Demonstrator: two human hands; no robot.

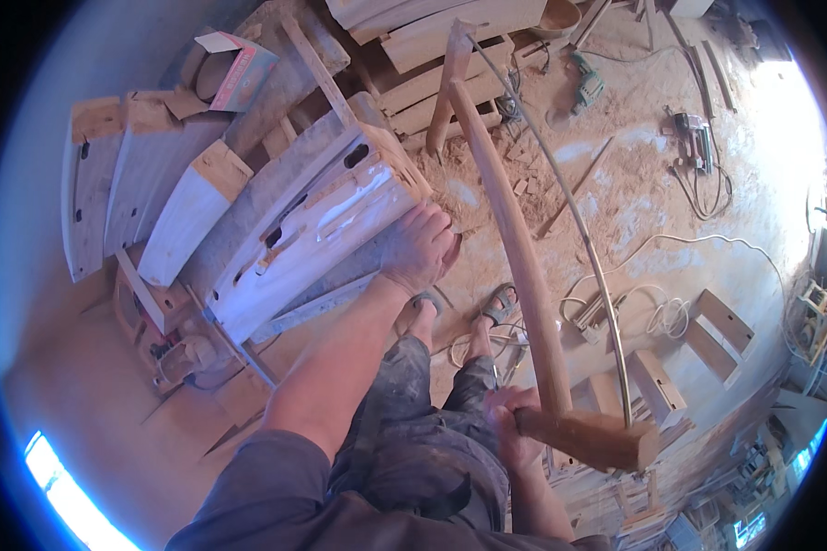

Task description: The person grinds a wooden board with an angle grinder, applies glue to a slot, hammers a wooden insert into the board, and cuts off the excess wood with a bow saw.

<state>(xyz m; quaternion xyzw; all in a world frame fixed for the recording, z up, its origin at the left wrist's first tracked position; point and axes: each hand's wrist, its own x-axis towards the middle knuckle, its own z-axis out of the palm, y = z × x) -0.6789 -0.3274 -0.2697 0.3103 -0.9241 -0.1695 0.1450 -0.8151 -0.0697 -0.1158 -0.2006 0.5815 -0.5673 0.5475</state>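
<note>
My right hand (513, 418) is closed round the lower end of a wooden bow saw (505, 197). The saw stands in front of me, to my right, its long wooden bar and thin blade (570, 197) or cord slanting up and away. My left hand (420, 246) is at the near right end of a thick, pale wooden beam (326, 216), with its fingers curled against the edge. Dark slots and white, glossy patches mark the beam's face. It lies across a grey support on my left.
More pale curved beams (92, 184) lean at the left, near an open cardboard box (243, 73). A green power drill (588, 83), another corded tool (694, 142) and cables lie on the dusty floor. Short wooden blocks (657, 386) stand at the right.
</note>
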